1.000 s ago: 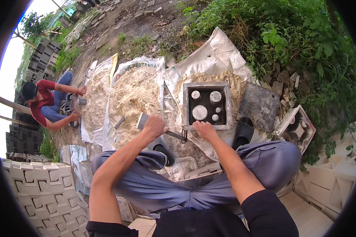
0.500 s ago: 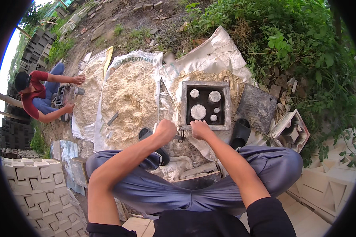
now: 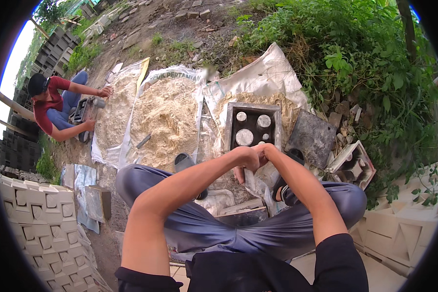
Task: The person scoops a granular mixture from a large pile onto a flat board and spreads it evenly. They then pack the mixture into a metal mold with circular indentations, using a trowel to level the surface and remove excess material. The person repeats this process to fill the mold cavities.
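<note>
A dark square mould box point(image 3: 254, 105) with several round, pale-topped plugs inside lies in front of me on a powder-covered sack. My left hand point(image 3: 247, 158) and my right hand point(image 3: 264, 154) meet at its near edge and hide part of that side. Some fingertips of the left hand point down below the wrist, and the hand looks curled. The right hand's fingers are bent and mostly covered by the left. Whatever is between them cannot be made out. A plug point(image 3: 244, 137) shows just beyond the hands.
Sacks with heaps of pale powder point(image 3: 165, 117) spread to the left, a narrow bar point(image 3: 143, 141) on one. A dark flat plate point(image 3: 312, 137) and another mould point(image 3: 353, 165) lie right. A person point(image 3: 58, 104) squats far left. Stacked pale blocks point(image 3: 39, 219) stand near left.
My left hand has moved right, from beside the box's lower left corner to meet my right hand. The right hand has shifted slightly right along the near edge.
</note>
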